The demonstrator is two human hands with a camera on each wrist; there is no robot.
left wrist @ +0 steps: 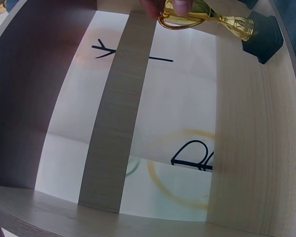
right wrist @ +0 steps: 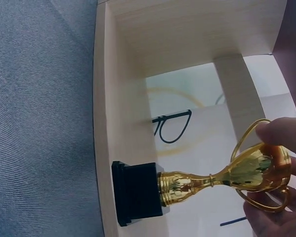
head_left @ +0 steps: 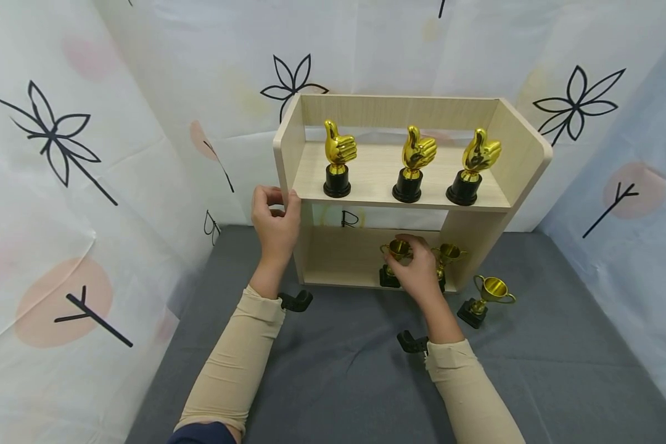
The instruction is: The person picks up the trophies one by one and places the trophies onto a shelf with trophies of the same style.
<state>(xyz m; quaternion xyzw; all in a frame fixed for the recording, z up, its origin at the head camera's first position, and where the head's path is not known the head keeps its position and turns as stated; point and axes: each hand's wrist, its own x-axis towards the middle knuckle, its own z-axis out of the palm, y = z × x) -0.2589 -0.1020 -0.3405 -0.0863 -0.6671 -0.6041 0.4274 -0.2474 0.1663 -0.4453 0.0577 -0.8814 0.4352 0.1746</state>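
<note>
My left hand (head_left: 277, 229) grips the left side panel of a light wooden two-tier shelf (head_left: 366, 160), thumb near its front edge. At the lower tier, my right hand (head_left: 419, 269) holds a small gold trophy cup (right wrist: 249, 173) by its bowl, between thumb and fingers. This cup has two handles and a black base (right wrist: 138, 191), which is upright on the lower board near the front edge. Another trophy cup (head_left: 449, 253) stands to its right on that tier, partly hidden by my right hand. The left wrist view also shows the held cup's black base (left wrist: 263, 37).
Gold thumbs-up trophies (head_left: 337, 157), three in all, stand on the upper tier. One more trophy cup (head_left: 485, 299) is on the grey cloth (head_left: 355, 370) right of the shelf. White patterned fabric (head_left: 161, 74) hangs behind and at the sides.
</note>
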